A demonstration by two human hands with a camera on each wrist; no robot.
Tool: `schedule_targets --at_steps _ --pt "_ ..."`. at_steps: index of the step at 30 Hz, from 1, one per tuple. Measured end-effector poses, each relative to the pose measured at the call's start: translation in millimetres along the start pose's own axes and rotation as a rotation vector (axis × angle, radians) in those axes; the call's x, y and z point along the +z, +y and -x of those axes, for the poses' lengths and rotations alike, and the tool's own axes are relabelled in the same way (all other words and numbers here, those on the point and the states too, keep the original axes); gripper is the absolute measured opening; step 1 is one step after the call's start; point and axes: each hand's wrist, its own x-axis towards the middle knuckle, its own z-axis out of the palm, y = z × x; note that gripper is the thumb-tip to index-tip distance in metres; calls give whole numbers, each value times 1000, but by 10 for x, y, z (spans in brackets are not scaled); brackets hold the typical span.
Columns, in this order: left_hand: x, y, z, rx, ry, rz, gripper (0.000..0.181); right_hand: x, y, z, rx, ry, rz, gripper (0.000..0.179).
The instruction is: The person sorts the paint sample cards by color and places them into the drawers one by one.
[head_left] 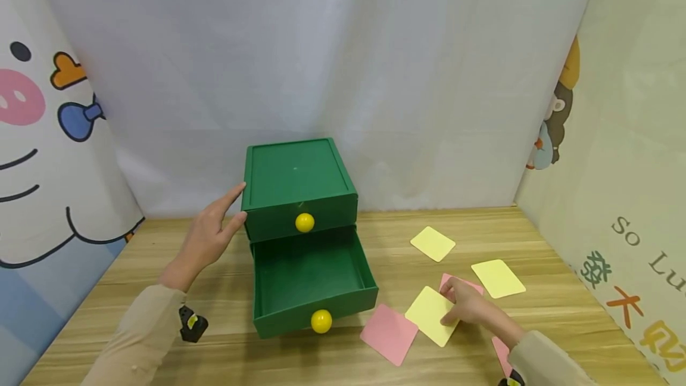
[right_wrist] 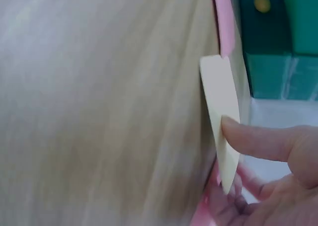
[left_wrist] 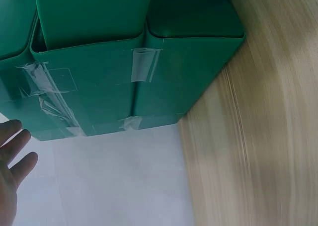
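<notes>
A green drawer cabinet (head_left: 297, 174) stands on the table, its upper drawer in and the lower drawer (head_left: 313, 308) pulled out, each with a round yellow knob. My left hand (head_left: 211, 234) is at the cabinet's upper left side, fingers extended and fingertips right at its edge. In the left wrist view clear tape (left_wrist: 145, 64) joins the cabinet's green sections. At the front right, my right hand (head_left: 466, 304) pinches a square yellow card (right_wrist: 222, 102), thumb on its face and fingers behind. A pink card (head_left: 471, 284) lies partly hidden beyond that hand.
Two more yellow cards (head_left: 433, 243) lie farther back on the right. One pink card (head_left: 389, 335) is beside the open drawer, and another pink card (head_left: 502, 355) sits partly under the right sleeve. White cloth (head_left: 429, 76) hangs behind, with printed panels at both sides.
</notes>
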Motion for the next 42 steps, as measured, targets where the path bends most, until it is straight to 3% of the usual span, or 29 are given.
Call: schedule_targets --at_steps 8,14,20,25,34,42 --pt "4 2 1 3 0 -5 52 -267 124 -23 -49 -140 -228 27" --pt "-1 6 -4 0 -3 3 53 -506 57 -41 -77 -165 -223 25" --pt "-9 10 -7 -7 -14 -3 53 -715 -127 -91 -129 -132 -170 24" --pt "-13 -3 -3 -11 -17 -2 53 -891 -395 -182 -189 -108 -145 24" --pt "-13 -27 -6 1 -25 -7 54 -1157 -1130 -241 -318 -83 -129 22" --pt "-12 -21 -2 9 -18 -12 53 -1119 -1701 -278 -407 -105 -128 21"
